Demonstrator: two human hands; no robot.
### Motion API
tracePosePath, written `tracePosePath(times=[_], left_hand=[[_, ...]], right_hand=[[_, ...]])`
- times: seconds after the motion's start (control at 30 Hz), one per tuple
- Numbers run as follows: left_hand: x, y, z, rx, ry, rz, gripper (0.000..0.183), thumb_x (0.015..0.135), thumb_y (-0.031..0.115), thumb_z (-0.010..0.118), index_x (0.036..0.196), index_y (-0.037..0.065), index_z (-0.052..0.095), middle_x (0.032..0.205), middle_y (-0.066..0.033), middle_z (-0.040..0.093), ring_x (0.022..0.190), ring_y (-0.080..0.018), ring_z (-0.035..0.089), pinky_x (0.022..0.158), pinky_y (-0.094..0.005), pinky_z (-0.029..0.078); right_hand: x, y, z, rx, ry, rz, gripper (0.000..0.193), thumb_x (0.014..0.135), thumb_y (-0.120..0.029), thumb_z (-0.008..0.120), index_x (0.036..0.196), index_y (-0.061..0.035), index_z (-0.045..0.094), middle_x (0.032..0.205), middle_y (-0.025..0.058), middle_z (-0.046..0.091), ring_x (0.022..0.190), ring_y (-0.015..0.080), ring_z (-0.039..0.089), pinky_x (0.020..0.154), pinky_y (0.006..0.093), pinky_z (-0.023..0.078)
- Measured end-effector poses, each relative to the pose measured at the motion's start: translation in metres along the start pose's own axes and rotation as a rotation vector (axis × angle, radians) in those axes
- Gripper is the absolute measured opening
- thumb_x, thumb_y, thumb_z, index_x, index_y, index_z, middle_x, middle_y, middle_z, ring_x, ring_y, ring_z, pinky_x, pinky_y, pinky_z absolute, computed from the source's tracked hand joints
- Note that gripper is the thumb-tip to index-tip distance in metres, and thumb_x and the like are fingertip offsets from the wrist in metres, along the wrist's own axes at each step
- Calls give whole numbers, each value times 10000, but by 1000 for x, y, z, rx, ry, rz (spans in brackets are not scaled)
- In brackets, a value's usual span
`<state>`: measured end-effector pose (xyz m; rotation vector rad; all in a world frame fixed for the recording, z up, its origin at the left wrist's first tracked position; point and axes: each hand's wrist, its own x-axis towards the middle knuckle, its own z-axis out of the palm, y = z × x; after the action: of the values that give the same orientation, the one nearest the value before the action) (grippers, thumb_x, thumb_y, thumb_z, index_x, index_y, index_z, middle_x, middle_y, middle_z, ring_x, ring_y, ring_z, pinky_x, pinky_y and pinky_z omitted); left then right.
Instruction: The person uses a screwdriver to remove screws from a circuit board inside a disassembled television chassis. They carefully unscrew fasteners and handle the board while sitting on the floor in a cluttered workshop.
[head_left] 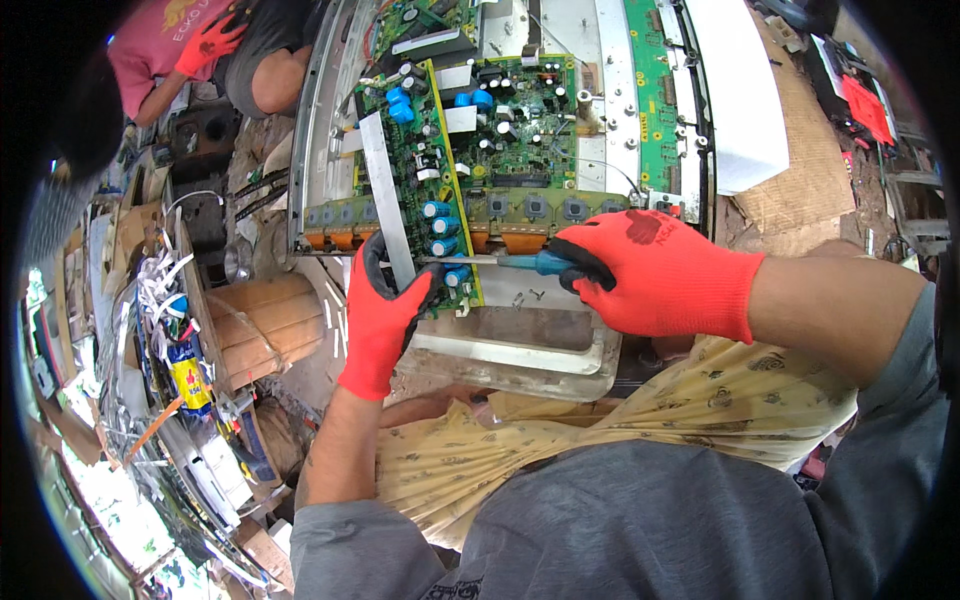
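Both my hands wear red gloves with black palms. My left hand (380, 318) is closed round the near end of a long green circuit board (424, 204), thumb and fingers on either side. The board carries blue capacitors and a flat silver metal strip (386, 190), and is tilted above the opened flat panel. In my right hand (655, 275) is a screwdriver (545, 262) with a blue handle. Its thin shaft points left across the board's near end, among the capacitors and close to my left thumb. The exact spot of its tip is hard to make out.
The opened panel (612, 160) holds another green board (530, 125) and a green strip board (655, 100). A pale plastic tray (560, 372) lies nearer me. At left stand a wooden block (265, 325) and piled scrap. Another person's gloved hand (215, 42) is at far left; cardboard (800, 150) lies at right.
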<state>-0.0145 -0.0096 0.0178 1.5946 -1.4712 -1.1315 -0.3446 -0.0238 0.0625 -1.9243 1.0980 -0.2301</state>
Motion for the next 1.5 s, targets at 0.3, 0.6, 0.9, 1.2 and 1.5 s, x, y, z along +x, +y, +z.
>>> tracePosePath(times=[0.3,0.6,0.9,1.2,1.5], left_hand=[[6,25,-3,600,109,126,895,775,182,885,1501,-25,405,1422,-238,471,1348,-265,470,1123,-435,401],[33,34,-17,693,-183,401,990,659,278,912,1535,138,473,1627,-208,324,1509,-407,304,1195,-497,331],[20,13,-13,694,-182,323,633,827,121,756,1422,31,562,1610,-310,307,1485,-447,352,1200,-469,313],[19,19,-9,722,-169,383,634,810,47,738,1425,81,585,1619,-256,317,1420,-438,448,1131,-433,419],[25,25,-13,655,-254,340,648,821,20,722,1446,74,560,1652,-249,249,1469,-441,379,1167,-436,381]], right_hand=[[31,15,-48,-74,-208,29,450,912,-398,622,1159,-27,690,1113,227,700,1088,401,665,943,458,526],[9,2,-107,-286,-188,95,391,840,-295,739,1179,-102,709,1092,142,700,1072,328,664,961,407,530],[8,13,-88,-298,-226,4,345,871,-310,698,1138,-92,713,1020,162,706,1048,338,668,912,424,537],[10,12,-83,-347,-223,0,465,880,-383,628,1216,-68,684,1149,214,698,1094,375,679,959,438,542],[8,11,-83,-314,-238,-30,414,884,-372,620,1131,-50,705,1104,223,703,1058,393,676,922,448,546]])
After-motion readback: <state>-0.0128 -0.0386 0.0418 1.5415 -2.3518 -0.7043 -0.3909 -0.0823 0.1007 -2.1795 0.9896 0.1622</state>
